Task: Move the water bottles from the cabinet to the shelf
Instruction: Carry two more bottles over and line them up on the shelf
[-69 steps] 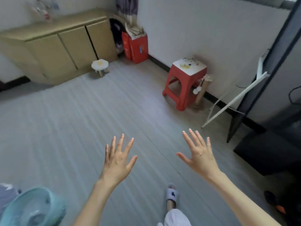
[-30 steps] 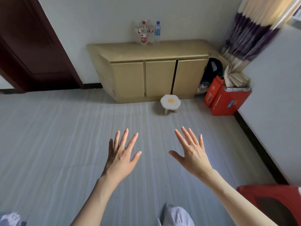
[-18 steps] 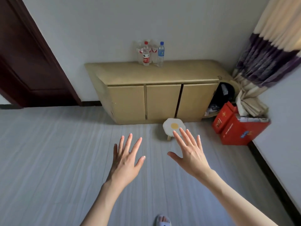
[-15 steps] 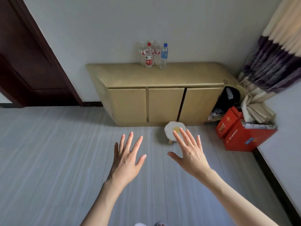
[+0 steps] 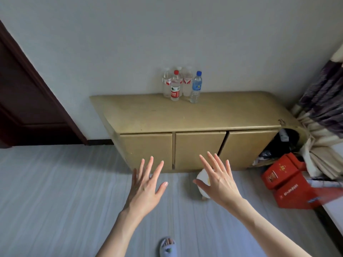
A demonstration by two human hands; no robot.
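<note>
Floor (image 5: 55, 191): pale grey boards with long streaks, filling the lower half of the view.
Wall (image 5: 130, 34): plain white, running behind everything.
Door (image 5: 27, 108): dark reddish-brown wood, far left against the wall.
Cabinet (image 5: 185, 115): tan, low and long against the wall, three closed doors on the front, flat top.
Curtain (image 5: 323, 108): purple and cream stripes, bunched at the right corner beside the cabinet's end.
Red boxes (image 5: 285, 184): on the floor at the right, just below the curtain.
Left hand (image 5: 144, 190): out in front, grip wide, fingers spread and holding nothing.
Right hand (image 5: 217, 180): also raised, grip wide, fingers spread, nothing in it.
Small stool (image 5: 202, 179): white top, on the floor before the cabinet, mostly hidden behind the right hand.
Water bottles (image 5: 181, 85): upright in a tight cluster at the back of the cabinet top, against the wall, one red cap and one blue cap in front; well apart from both hands.
Slipper (image 5: 168, 247): pale, on a foot at the bottom edge.
</note>
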